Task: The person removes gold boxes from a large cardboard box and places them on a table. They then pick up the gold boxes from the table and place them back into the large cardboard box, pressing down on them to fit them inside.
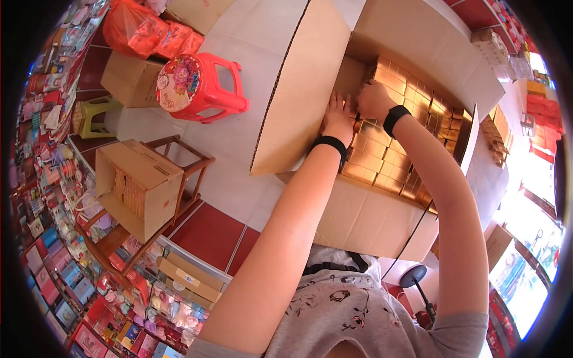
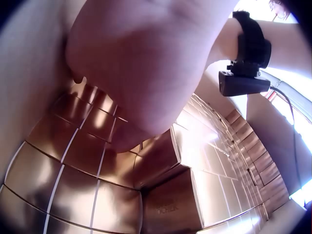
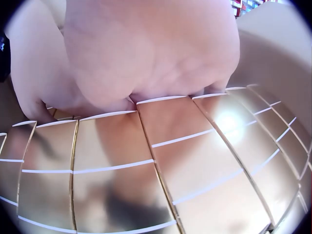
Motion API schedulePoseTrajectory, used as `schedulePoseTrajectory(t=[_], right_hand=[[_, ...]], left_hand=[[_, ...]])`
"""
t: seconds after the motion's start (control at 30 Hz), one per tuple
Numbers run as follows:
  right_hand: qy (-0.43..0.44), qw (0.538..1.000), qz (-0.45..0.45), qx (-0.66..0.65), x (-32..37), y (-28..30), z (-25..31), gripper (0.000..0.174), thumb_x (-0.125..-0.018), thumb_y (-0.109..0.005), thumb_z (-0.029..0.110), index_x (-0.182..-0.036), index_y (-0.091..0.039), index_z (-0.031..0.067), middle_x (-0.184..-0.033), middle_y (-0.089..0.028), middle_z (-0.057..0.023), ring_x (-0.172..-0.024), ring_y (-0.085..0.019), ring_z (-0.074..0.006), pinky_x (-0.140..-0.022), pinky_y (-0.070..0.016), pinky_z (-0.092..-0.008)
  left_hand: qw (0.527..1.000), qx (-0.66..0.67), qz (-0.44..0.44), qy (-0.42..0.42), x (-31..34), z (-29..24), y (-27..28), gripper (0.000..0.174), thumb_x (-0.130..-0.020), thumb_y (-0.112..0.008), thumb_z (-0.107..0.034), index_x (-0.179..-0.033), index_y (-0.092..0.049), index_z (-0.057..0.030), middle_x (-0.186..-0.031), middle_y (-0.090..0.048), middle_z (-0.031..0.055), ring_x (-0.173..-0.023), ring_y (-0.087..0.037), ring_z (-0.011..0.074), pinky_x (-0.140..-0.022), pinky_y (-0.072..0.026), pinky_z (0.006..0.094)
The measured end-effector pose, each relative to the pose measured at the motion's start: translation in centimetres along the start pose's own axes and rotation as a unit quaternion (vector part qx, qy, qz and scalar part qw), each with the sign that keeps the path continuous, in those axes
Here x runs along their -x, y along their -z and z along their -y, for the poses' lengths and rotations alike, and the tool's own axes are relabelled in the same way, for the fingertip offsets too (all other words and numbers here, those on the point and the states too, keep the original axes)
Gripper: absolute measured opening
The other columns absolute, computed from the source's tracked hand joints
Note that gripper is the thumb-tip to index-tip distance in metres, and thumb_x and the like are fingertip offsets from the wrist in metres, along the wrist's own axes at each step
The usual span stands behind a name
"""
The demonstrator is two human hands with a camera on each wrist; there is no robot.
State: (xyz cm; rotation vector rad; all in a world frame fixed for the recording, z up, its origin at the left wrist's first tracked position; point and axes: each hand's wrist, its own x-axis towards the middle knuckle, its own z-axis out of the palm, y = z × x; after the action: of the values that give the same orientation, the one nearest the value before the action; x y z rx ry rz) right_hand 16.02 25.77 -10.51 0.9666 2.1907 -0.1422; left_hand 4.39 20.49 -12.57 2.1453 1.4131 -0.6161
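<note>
Head view: gold boxes in rows slanting down rightward; left hand fingers straight, right hand curled, grip unclear. Only left wrist shows lettering.

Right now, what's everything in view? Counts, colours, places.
Large carton: one, brown, right of centre
Golden boxes: many, gold, inside large carton
Red stool: one, red, upper left
Green stool: one, green, far left
Smaller cartons: several, brown, left
Wooden frame: one, brown, left
Plastic bag: one, red, top left
Small goods: many, mixed, both edges
Shirt: one, grey, bottom
Wristbands: two, black, both wrists
Left hand: one, bare, in large carton
Right hand: one, bare, at golden boxes
</note>
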Motion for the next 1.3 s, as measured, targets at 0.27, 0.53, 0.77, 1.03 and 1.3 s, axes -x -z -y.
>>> schedulePoseTrajectory(t=[0.27, 0.53, 0.77, 1.03, 1.3], right_hand=[[-0.016, 0.999, 0.027, -0.006, -1.7, 1.4, 0.1, 0.031, -0.083, -0.053, 0.039, -0.096, -0.069, 0.0152, -0.102, -0.065, -0.0049, -0.108, -0.054, -0.0197, -0.101, -0.0288, -0.0368], [-0.081, 0.991, 0.102, 0.009, -2.0, 1.3, -0.5, 0.037, -0.083, -0.054, 0.041, -0.108, -0.066, 0.0159, -0.116, -0.061, -0.0061, -0.117, -0.049, -0.0215, -0.105, -0.0225, -0.0383], [-0.069, 0.995, 0.073, 0.005, -2.3, 0.4, -0.6, 0.036, -0.080, -0.059, 0.042, -0.103, -0.068, 0.0156, -0.110, -0.063, -0.0053, -0.111, -0.052, -0.0213, -0.104, -0.0217, -0.0380], [-0.071, 0.995, 0.077, -0.004, -1.6, 0.8, 0.2, 0.038, -0.081, -0.055, 0.046, -0.097, -0.069, 0.0142, -0.103, -0.066, -0.0059, -0.107, -0.054, -0.0210, -0.105, -0.0221, -0.0419], [-0.040, 0.987, -0.032, -0.153, -1.3, -0.3, -0.9, 0.026, -0.079, -0.055, 0.030, -0.086, -0.069, 0.0089, -0.091, -0.066, -0.0165, -0.092, -0.061, -0.0285, -0.104, -0.0275, -0.0410]], left_hand=[[1.000, -0.003, -0.011, 0.008, 0.0, -0.2, 0.1, 0.086, -0.075, -0.060, -0.028, -0.143, -0.013, -0.0055, -0.147, -0.020, 0.0152, -0.138, -0.010, 0.0302, -0.111, -0.0105, 0.0404], [0.998, -0.042, -0.036, 0.010, -0.5, -0.1, -1.5, 0.083, -0.080, -0.056, -0.028, -0.144, -0.008, -0.0071, -0.147, -0.019, 0.0138, -0.138, -0.010, 0.0291, -0.111, -0.0070, 0.0403], [0.991, -0.124, -0.014, 0.053, -1.0, -1.1, -1.2, 0.077, -0.086, -0.048, -0.029, -0.145, -0.004, -0.0079, -0.147, -0.020, 0.0131, -0.138, -0.011, 0.0278, -0.111, -0.0029, 0.0404], [0.980, -0.192, 0.006, 0.043, -0.6, -0.5, -0.4, 0.079, -0.087, -0.046, -0.040, -0.144, -0.004, -0.0060, -0.144, -0.027, 0.0128, -0.135, -0.019, 0.0263, -0.110, -0.0030, 0.0401], [0.985, -0.164, 0.014, 0.058, -1.6, -0.9, -0.5, 0.075, -0.087, -0.046, -0.037, -0.143, -0.010, -0.0023, -0.142, -0.029, 0.0145, -0.134, -0.022, 0.0272, -0.110, -0.0064, 0.0390]])
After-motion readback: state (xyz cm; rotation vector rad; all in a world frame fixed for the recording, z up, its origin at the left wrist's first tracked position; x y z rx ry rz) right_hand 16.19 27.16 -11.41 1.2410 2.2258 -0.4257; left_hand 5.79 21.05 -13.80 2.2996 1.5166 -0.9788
